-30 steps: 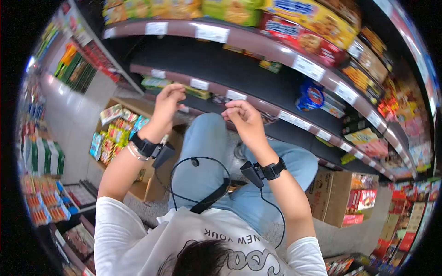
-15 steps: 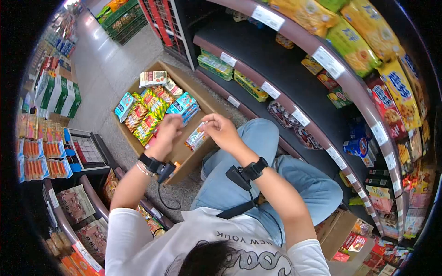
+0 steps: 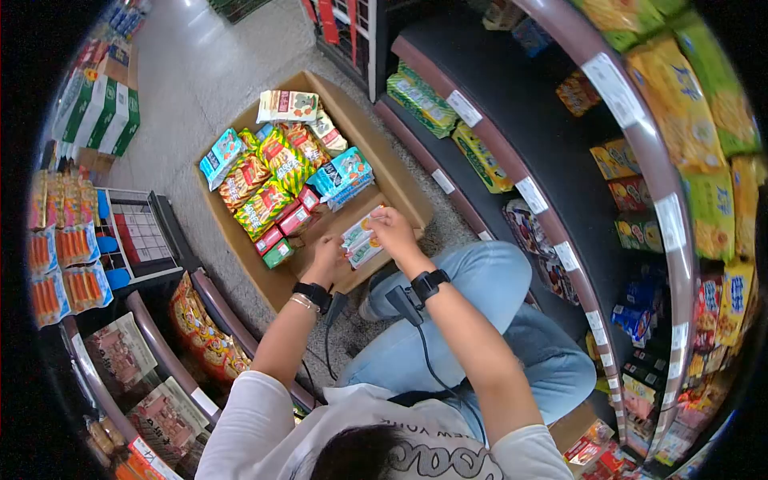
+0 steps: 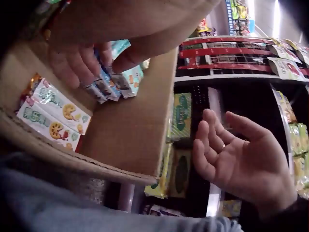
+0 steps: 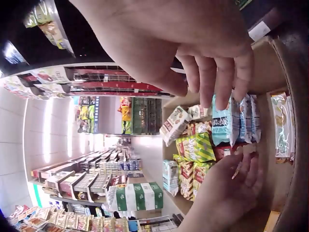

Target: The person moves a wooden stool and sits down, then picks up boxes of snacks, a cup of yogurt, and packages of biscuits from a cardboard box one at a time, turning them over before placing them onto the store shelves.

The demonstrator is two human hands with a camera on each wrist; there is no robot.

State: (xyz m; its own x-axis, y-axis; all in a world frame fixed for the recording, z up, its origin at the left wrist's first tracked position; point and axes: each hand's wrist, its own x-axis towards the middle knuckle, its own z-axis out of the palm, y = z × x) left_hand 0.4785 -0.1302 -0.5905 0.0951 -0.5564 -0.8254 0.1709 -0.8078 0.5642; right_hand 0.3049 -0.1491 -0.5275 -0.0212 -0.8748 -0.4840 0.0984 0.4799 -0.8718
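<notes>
Two white snack packets with fruit pictures lie side by side at the near end of an open cardboard box. My left hand is over the box, left of these packets, its fingers loosely bent with nothing in them in the left wrist view. My right hand overlaps the packets' right side in the head view. Seen from the left wrist, that right hand has its palm turned up and relaxed, apart from the packets. Blue packets stand in the box beyond both hands.
Green-and-yellow striped bags and red cartons fill the box's far left part. A dark shelf with price tags curves along the right. More shelving stands at lower left. My bent knee is close to the box.
The view has swung left from the shelf to the box. Both hands have moved from in front of the shelf to over the box, around the white packets.
</notes>
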